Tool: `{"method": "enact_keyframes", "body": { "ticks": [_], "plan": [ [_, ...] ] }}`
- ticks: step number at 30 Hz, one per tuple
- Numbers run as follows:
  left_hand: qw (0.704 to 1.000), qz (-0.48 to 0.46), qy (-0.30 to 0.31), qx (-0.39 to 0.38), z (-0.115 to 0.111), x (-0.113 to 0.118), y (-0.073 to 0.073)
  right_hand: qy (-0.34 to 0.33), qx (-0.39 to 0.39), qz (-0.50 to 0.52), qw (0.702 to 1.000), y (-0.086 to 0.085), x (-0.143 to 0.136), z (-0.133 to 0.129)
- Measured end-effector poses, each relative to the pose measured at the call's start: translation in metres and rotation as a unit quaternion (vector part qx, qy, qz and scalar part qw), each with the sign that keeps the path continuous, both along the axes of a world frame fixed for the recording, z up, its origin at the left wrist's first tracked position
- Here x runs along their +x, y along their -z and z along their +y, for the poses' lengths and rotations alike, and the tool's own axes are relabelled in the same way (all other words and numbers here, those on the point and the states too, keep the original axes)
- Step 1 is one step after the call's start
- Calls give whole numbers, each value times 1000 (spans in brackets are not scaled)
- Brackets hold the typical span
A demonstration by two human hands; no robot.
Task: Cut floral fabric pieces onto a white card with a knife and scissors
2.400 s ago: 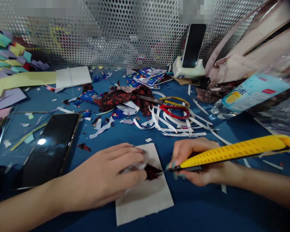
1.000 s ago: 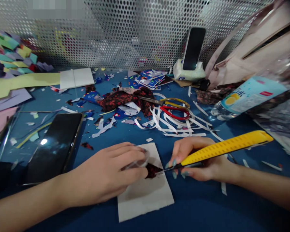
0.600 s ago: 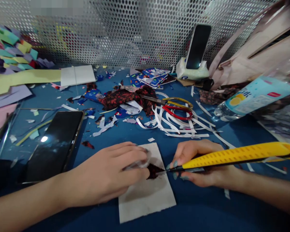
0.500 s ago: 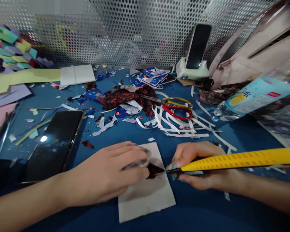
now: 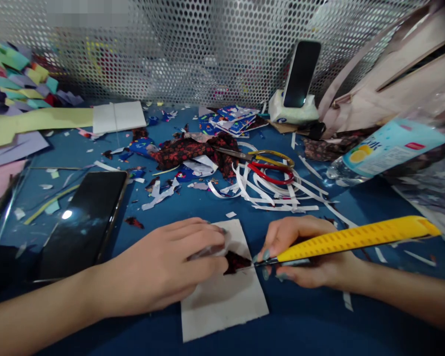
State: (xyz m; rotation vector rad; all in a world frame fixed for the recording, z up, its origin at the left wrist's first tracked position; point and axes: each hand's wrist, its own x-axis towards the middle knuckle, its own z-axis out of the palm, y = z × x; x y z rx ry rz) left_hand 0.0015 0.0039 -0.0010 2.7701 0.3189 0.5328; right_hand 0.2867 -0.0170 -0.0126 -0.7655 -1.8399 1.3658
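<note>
A small white card [image 5: 228, 301] lies flat in front of me, with a dark red-and-black patterned scrap [image 5: 238, 263] on it. Over the card's left part, my left hand [image 5: 181, 262] has its fingers curled, thumb and fingertips pressed at the scrap; what lies under the palm is hidden. My right hand [image 5: 300, 252], just right of the card, is closed around the front end of a yellow utility knife [image 5: 356, 238]. Its thin tip reaches over the card's right edge to the scrap. The knife's handle slants up to the right.
Red-and-yellow-handled scissors [image 5: 270, 173] lie on white paper strips and patterned fabric [image 5: 185, 151]. A phone [image 5: 85, 217] lies left; another phone [image 5: 302, 74] leans on a tissue pack [image 5: 292, 110]. A bottle [image 5: 385, 148] and bag [image 5: 400, 64] are right. Colored paper [image 5: 18, 79] is far left.
The knife's rear end has swung a little left and up, and its front stays by the card's edge. My left hand and the card stay nearly still.
</note>
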Motion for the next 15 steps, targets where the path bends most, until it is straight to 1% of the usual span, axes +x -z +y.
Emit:
{"method": "enact_keyframes", "body": {
  "ticks": [6,12,15],
  "plan": [
    [1000,3,2,-10,1,-1,1,7,18,5,1000,1,-3,0],
    [1000,8,5,-18,-1,-2,1,-3,71,-6,997,-2,-7,-1],
    [1000,7,-1,-7,-1,-1,0,4,63,-11,998,-1,-6,-2]
  ]
}}
